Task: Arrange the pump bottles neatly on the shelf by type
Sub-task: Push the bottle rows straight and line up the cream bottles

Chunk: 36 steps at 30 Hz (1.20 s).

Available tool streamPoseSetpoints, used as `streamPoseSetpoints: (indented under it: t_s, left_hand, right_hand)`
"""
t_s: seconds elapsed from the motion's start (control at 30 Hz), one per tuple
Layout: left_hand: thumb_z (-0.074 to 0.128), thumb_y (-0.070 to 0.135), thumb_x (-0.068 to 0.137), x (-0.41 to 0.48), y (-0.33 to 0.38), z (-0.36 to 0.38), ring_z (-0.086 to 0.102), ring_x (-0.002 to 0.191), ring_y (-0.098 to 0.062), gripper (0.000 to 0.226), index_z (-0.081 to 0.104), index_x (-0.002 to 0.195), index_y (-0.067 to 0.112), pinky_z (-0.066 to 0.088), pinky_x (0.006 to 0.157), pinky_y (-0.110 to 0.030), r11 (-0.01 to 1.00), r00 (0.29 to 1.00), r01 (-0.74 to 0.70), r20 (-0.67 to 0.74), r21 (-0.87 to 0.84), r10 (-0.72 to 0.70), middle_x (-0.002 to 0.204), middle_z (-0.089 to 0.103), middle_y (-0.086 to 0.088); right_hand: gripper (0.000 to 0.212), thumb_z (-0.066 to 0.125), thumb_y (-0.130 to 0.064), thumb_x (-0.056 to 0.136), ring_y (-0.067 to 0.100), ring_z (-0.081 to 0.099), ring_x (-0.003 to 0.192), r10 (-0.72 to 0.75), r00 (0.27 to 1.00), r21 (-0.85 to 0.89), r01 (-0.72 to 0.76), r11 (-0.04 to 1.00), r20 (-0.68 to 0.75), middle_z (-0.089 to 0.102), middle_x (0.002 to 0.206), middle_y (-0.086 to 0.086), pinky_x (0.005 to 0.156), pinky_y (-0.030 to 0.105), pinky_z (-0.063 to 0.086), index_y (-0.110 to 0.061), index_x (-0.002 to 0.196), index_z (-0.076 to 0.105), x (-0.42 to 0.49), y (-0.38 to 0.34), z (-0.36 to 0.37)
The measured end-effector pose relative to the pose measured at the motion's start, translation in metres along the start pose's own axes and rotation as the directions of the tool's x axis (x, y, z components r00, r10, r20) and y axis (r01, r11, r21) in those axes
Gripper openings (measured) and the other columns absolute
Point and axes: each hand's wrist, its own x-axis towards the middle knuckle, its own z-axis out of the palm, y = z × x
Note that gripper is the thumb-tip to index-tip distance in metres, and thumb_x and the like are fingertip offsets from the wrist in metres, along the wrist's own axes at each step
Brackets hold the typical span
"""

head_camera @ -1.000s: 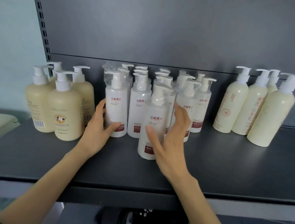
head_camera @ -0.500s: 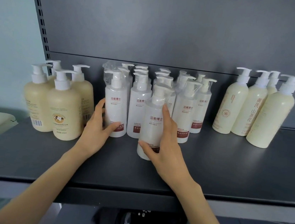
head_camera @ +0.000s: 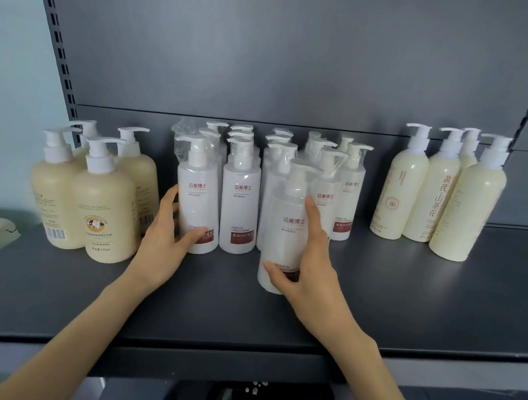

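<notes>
Right hand [head_camera: 310, 272] grips the stray bottle [head_camera: 286, 222], thumb low on its front, fingers laid up its right side; the bottle stands upright, long axis vertical, forward of the white group [head_camera: 240, 203] and nearer the shelf's [head_camera: 410, 301] front edge than its fellows; the group lies straight behind the grip, toward the shelf's back edge, so the coming move looks like a short push rearward; left hand [head_camera: 164, 240] holds the end bottle [head_camera: 198, 198] at the group's front left corner, farther from the stray.

The dark shelf [head_camera: 442, 305] lies bare along its front, and a wide lane opens between the white conditioner bottles [head_camera: 241, 197] and the tall cream bottles [head_camera: 428, 203]. Leftward, squat beige bottles [head_camera: 102, 206] crowd close — the left hand [head_camera: 164, 244] fills that gap.
</notes>
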Motion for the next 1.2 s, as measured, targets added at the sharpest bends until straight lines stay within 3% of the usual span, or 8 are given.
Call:
streamPoseSetpoints:
  t_s: [0.13,0.3,0.47,0.57,0.73,0.8,0.97,1.2]
  left_hand:
    - [0.063,0.009,0.087,0.001,-0.001,0.0,0.044,0.115,-0.005,0.075,0.018,0.146,0.025,0.036,0.101,-0.027,1.0,1.0,0.001,0.004,0.016,-0.001,0.122,0.043,0.017]
    - [0.063,0.009,0.087,0.002,-0.002,0.001,0.044,0.117,-0.006,0.076,0.018,0.146,0.026,0.037,0.103,-0.031,1.0,1.0,0.004,0.006,0.012,-0.004,0.123,0.042,0.017]
    - [0.062,0.008,0.087,0.002,-0.001,0.002,0.041,0.118,-0.005,0.076,0.018,0.146,0.025,0.036,0.105,-0.032,1.0,1.0,0.0,0.002,0.016,0.0,0.124,0.041,0.017]
    - [0.063,0.009,0.087,0.001,-0.002,0.001,0.043,0.118,-0.006,0.076,0.018,0.146,0.025,0.036,0.106,-0.034,1.0,1.0,-0.004,0.002,0.013,0.004,0.123,0.042,0.018]
    - [0.063,0.009,0.087,0.002,-0.003,0.001,0.041,0.119,-0.006,0.077,0.017,0.146,0.027,0.035,0.108,-0.038,1.0,1.0,-0.004,0.004,0.009,0.003,0.123,0.041,0.019]
    - [0.064,0.009,0.086,0.002,-0.004,0.002,0.042,0.122,-0.008,0.078,0.017,0.146,0.026,0.035,0.109,-0.039,1.0,1.0,-0.008,0.002,0.018,0.008,0.125,0.041,0.018]
    - [0.065,0.01,0.085,0.003,-0.004,0.002,0.042,0.127,-0.013,0.078,0.018,0.146,0.024,0.034,0.109,-0.041,0.999,1.0,-0.021,-0.009,0.036,0.021,0.128,0.04,0.015]
    - [0.064,0.007,0.085,0.003,-0.003,0.003,0.042,0.125,-0.013,0.078,0.019,0.146,0.023,0.035,0.109,-0.04,0.999,0.999,-0.034,-0.018,0.032,0.035,0.128,0.04,0.014]
  right_hand:
    - [0.107,0.069,-0.02,0.081,-0.02,0.05,0.093,0.064,0.993,-0.043,-0.069,0.997,-0.097,0.024,0.123,-0.043,0.07,0.006,0.042,-0.075,0.12,-0.014,-0.008,0.005,-0.022]
    - [0.108,0.068,-0.018,0.081,0.001,0.058,0.077,0.122,0.968,-0.097,-0.146,0.984,-0.222,0.033,0.132,-0.023,0.061,0.014,0.043,-0.074,0.121,-0.015,-0.01,0.017,-0.047]
    - [0.107,0.067,-0.015,0.084,-0.001,0.05,0.088,0.129,0.967,-0.122,-0.159,0.98,-0.219,0.014,0.13,-0.049,0.074,0.024,0.04,-0.071,0.123,-0.016,-0.006,0.029,-0.063]
    - [0.106,0.066,-0.013,0.085,0.004,0.041,0.104,0.115,0.963,-0.163,-0.158,0.974,-0.244,0.021,0.138,-0.028,0.081,0.031,0.043,-0.064,0.133,-0.014,0.001,0.036,-0.067]
    - [0.1,0.066,-0.01,0.086,0.018,0.051,0.094,0.141,0.949,-0.181,-0.197,0.964,-0.282,0.029,0.14,-0.001,0.085,0.042,0.049,-0.048,0.144,-0.007,0.015,0.041,-0.066]
    - [0.099,0.065,-0.007,0.086,0.02,0.049,0.097,0.141,0.951,-0.155,-0.189,0.97,-0.274,0.029,0.136,-0.004,0.09,0.048,0.049,-0.046,0.144,-0.005,0.021,0.044,-0.065]
    - [0.101,0.065,0.001,0.084,0.004,0.029,0.104,0.155,0.952,-0.116,-0.191,0.975,-0.262,0.019,0.122,-0.021,0.095,0.05,0.047,-0.046,0.145,-0.001,0.033,0.052,-0.068]
    - [0.101,0.063,0.006,0.081,0.013,0.035,0.114,0.171,0.947,-0.119,-0.209,0.971,-0.274,0.028,0.138,-0.002,0.097,0.049,0.046,-0.037,0.147,0.0,0.048,0.054,-0.065]
